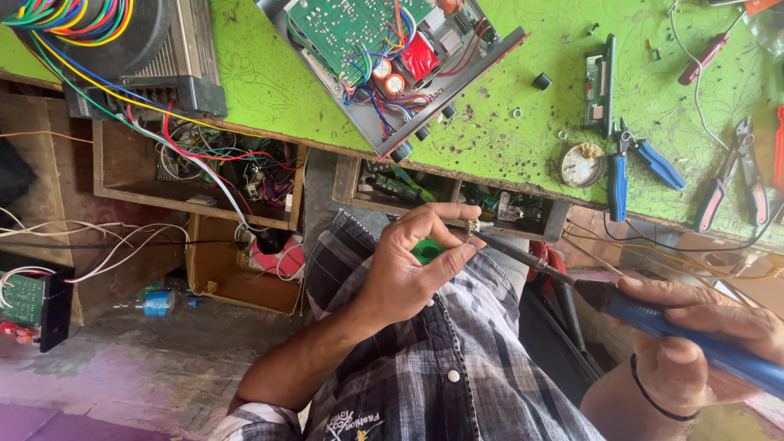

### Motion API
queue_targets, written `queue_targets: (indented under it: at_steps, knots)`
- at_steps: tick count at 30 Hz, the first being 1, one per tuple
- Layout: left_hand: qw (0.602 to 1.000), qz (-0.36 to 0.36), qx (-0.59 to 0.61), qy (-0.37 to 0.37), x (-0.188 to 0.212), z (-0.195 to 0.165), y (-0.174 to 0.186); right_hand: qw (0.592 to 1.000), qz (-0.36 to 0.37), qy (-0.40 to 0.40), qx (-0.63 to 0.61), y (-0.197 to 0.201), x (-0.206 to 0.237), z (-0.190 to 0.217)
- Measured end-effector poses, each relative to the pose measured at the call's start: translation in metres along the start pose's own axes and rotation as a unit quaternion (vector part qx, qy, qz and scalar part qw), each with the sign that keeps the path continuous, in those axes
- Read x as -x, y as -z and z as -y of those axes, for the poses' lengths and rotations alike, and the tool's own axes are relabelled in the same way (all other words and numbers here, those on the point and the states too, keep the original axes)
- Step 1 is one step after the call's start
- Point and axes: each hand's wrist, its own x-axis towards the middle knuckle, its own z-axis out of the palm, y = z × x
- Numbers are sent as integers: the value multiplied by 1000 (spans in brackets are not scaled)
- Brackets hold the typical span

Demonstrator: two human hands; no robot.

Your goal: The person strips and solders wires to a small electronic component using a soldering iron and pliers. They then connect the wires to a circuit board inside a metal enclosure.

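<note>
Holding a blue-handled soldering iron with a dark metal shaft [621,306] in the right hand [694,343], fist closed around the grip. Its long axis runs slantwise, tip pointing up-left at a tiny silver metal component [475,226] pinched in the left hand's [408,261] fingertips. Something green plastic [426,250] sits in that palm too. Blue-handled pliers [633,163] lie on the green workbench [506,131] beyond both hands.

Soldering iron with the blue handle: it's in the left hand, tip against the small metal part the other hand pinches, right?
Not quite. The head view shows the soldering iron in the right hand. Its tip does meet the small metal part, which the left hand pinches.
</note>
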Motion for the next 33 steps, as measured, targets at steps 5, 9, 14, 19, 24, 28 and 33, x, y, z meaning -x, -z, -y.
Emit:
queue_targets:
  at_steps: [5, 9, 14, 19, 24, 28, 33]
  knots:
    - [999, 5, 37, 7, 1, 3, 0, 1000, -5, -13, -9, -6, -2, 2]
    - [998, -4, 53, 36, 2, 2, -1, 999, -17, 39, 10, -10, 2, 0]
    - [997, -8, 58, 59, 4, 0, 1, 1000, -10, -24, -7, -2, 5, -2]
    - [1000, -2, 26, 10, 2, 3, 0, 999, -7, -38, 4, 5, 9, -3]
    - [1000, -4, 25, 13, 2, 4, -1, 999, -6, -31, 15, 9, 13, -5]
    - [999, -14, 28, 23, 1, 3, 0, 996, -36, -63, -60, 21, 16, -6]
    - [1000, -8, 5, 6, 1, 2, 1, 998, -25, -50, -30, 32, 26, -7]
